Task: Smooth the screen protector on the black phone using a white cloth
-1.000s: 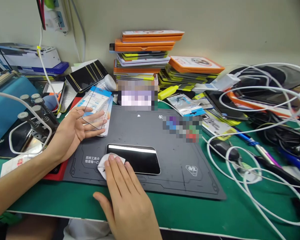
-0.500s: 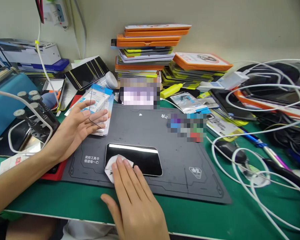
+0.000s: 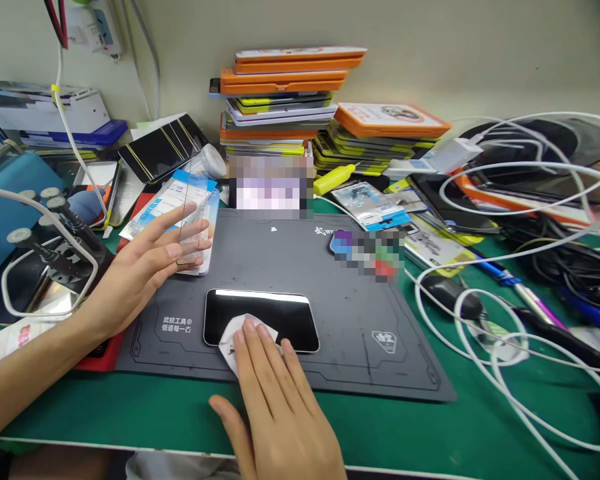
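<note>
A phone [image 3: 290, 323] with a dark, glossy screen lies face up on the grey work mat [image 3: 300, 260]. My right hand [image 3: 285, 413] rests flat over its lower left part, pressing a white wipe [image 3: 230, 343] against the glass with outstretched fingertips. Raised to the left of the phone, my left hand [image 3: 140, 267] holds a thin clear screen protector [image 3: 193, 223] by its edges between thumb and fingers. The fingers behind show through the sheet. Under it are a blue and white packet [image 3: 155, 203] and a pale case.
Orange and yellow flat boxes [image 3: 285, 80] are stacked at the back wall. Loose white cables [image 3: 463, 313] coil on the right. A black holder with upright tools [image 3: 70, 247] stands left. A yellow tube [image 3: 334, 179] lies behind the mat.
My right hand has slid the wipe slightly to the right across the phone. My left hand has turned a little, still with the clear protector. The whole view has shifted slightly.
</note>
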`<action>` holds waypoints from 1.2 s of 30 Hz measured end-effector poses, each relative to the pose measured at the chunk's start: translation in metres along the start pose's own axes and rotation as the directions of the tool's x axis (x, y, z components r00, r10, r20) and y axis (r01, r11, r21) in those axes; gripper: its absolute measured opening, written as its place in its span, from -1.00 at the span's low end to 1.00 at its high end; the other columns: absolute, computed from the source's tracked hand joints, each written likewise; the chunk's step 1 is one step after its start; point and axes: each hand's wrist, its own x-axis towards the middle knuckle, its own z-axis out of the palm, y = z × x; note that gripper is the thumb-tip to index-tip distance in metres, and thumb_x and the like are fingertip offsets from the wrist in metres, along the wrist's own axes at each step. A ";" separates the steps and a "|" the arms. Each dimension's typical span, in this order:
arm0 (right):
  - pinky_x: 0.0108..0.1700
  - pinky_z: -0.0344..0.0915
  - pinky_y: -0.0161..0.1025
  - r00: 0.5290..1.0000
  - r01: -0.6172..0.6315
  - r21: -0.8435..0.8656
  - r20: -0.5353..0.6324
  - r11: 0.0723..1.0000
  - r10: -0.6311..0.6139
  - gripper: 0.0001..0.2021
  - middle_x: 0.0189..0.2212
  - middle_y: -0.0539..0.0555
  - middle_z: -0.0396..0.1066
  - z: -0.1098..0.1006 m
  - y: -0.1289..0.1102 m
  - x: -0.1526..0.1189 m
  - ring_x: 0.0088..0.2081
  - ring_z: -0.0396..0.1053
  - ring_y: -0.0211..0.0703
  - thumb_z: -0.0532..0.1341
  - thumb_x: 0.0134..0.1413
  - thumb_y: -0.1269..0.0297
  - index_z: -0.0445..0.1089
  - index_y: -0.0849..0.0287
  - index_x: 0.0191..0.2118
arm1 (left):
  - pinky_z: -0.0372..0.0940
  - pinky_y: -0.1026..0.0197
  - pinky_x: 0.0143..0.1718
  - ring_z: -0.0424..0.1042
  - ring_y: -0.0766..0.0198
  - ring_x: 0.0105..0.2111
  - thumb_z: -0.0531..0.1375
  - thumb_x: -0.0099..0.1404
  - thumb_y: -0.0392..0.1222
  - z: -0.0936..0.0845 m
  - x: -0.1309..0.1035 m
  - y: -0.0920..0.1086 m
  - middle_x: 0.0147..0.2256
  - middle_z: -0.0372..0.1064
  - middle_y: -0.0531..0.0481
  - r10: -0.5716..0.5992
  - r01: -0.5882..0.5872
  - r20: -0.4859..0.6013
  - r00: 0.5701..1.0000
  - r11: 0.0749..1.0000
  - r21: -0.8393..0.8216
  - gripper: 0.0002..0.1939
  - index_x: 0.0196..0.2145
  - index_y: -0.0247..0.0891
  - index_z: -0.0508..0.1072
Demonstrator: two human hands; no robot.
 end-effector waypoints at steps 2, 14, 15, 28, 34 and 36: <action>0.44 0.31 0.05 1.000 -0.008 0.018 0.004 1.000 0.008 -0.43 0.38 0.26 0.34 0.000 0.004 0.003 0.38 0.37 0.13 0.19 0.51 0.05 0.35 0.41 0.37 | 0.34 -0.28 0.37 0.36 -0.18 0.36 0.34 0.44 -0.07 -0.001 -0.001 -0.001 0.34 0.40 -0.10 0.002 -0.002 0.019 1.000 1.000 0.017 -0.43 0.36 0.03 0.41; 0.59 -0.06 0.05 1.000 -0.007 0.006 0.013 1.000 0.007 -0.39 0.40 0.33 0.30 -0.002 0.013 -0.003 0.43 0.30 0.13 0.17 0.52 0.07 0.29 0.50 0.40 | 0.39 -0.23 0.33 0.39 -0.15 0.33 0.36 0.44 -0.03 0.000 -0.002 -0.004 0.36 0.38 -0.07 0.009 -0.011 0.044 0.999 0.998 0.054 -0.42 0.36 0.07 0.39; 0.59 -0.08 0.06 1.000 0.010 0.014 0.021 1.000 -0.010 -0.40 0.40 0.33 0.31 -0.004 0.014 -0.006 0.43 0.30 0.12 0.18 0.51 0.09 0.28 0.50 0.40 | 0.39 -0.23 0.33 0.39 -0.15 0.33 0.35 0.44 -0.03 -0.001 -0.002 -0.004 0.36 0.37 -0.07 0.011 -0.014 0.045 0.999 0.998 0.061 -0.42 0.37 0.07 0.39; 0.58 -0.06 0.08 0.997 -0.082 -0.034 -0.004 0.996 0.082 -0.44 0.38 0.32 0.34 -0.006 0.028 0.001 0.38 0.37 0.13 0.16 0.54 0.12 0.29 0.50 0.39 | 0.41 -0.19 0.29 0.39 -0.11 0.29 0.31 0.46 -0.07 -0.004 -0.003 -0.008 0.37 0.32 -0.07 0.102 -0.122 0.125 0.987 0.980 0.158 -0.43 0.37 0.08 0.35; 0.58 -0.07 0.06 0.994 -0.103 0.012 -0.018 0.995 0.104 -0.47 0.36 0.28 0.38 -0.006 0.039 0.002 0.38 0.37 0.08 0.16 0.55 0.14 0.30 0.47 0.39 | 0.31 -0.18 0.39 0.30 -0.10 0.37 0.28 0.49 -0.06 0.000 -0.012 -0.007 0.45 0.20 0.00 0.144 -0.216 0.214 0.966 0.905 0.366 -0.43 0.38 0.14 0.30; 0.56 -0.03 0.06 0.990 -0.141 0.025 -0.010 0.990 0.141 -0.44 0.38 0.24 0.35 -0.001 0.047 0.012 0.39 0.36 0.07 0.12 0.57 0.08 0.28 0.44 0.41 | 0.29 -0.15 0.41 0.29 -0.07 0.38 0.24 0.51 -0.08 0.002 -0.014 -0.005 0.47 0.16 0.03 0.152 -0.254 0.252 0.956 0.859 0.445 -0.43 0.41 0.17 0.27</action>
